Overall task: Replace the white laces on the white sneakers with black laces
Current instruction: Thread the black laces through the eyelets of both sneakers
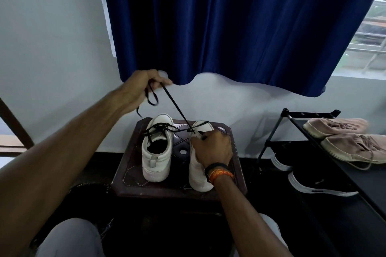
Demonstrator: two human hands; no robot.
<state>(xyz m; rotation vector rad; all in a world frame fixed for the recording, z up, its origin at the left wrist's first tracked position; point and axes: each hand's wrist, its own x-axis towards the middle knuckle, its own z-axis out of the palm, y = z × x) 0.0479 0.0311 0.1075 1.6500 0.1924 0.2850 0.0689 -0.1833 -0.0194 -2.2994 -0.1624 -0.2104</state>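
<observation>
Black lace (175,103) slants taut from left hand (142,87) to right sneaker (199,165).

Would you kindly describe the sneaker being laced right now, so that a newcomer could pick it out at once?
Below the blue curtain stands a dark wooden stool bearing two white sneakers. The one meant is the right-hand sneaker, under the right hand. Unlike the left-hand sneaker, it has a taut black lace running up from its eyelets to the raised left hand.
</observation>
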